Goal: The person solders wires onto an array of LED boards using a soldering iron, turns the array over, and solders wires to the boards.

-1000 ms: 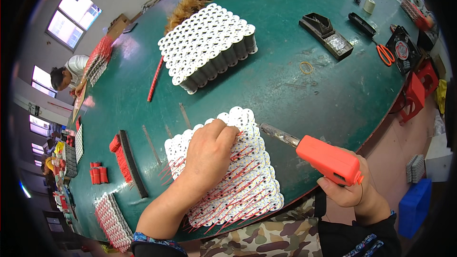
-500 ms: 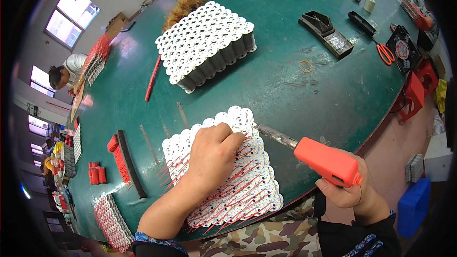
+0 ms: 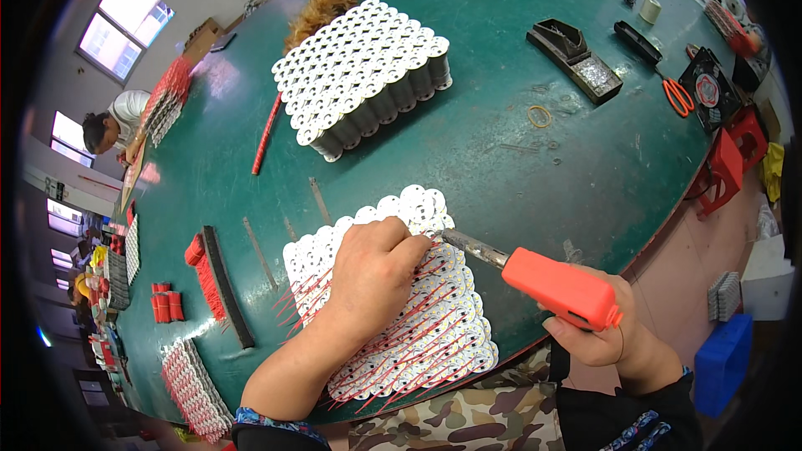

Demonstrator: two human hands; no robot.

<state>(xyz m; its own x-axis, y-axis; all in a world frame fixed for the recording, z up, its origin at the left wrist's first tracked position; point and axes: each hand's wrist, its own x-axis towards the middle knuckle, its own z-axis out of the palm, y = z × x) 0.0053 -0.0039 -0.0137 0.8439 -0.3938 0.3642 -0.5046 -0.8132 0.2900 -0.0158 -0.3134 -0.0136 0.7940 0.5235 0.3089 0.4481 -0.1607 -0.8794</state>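
Note:
A block of white-capped round battery cells (image 3: 480,317) lies at the table's near edge, many thin red wires (image 3: 409,342) running across its top. Over it, my left hand (image 3: 372,271) rests with fingers closed, apparently pinching a red wire whose end is mostly hidden by the fingertips. My right hand (image 3: 597,342) grips a red-handled soldering gun (image 3: 560,288). The gun's metal tip points left and reaches the block's top beside my left thumb.
Farther back stands a second battery block (image 3: 359,83) with a feather duster (image 3: 334,0) behind it. A dark metal tray (image 3: 576,63) and orange-handled scissors (image 3: 677,96) lie right. Red wire bundles (image 3: 205,280) lie left. Another person (image 3: 125,121) works at the far left.
My right hand has moved the soldering gun slightly left, bringing its tip from the block's edge to beside my left thumb. My left hand has stayed almost still.

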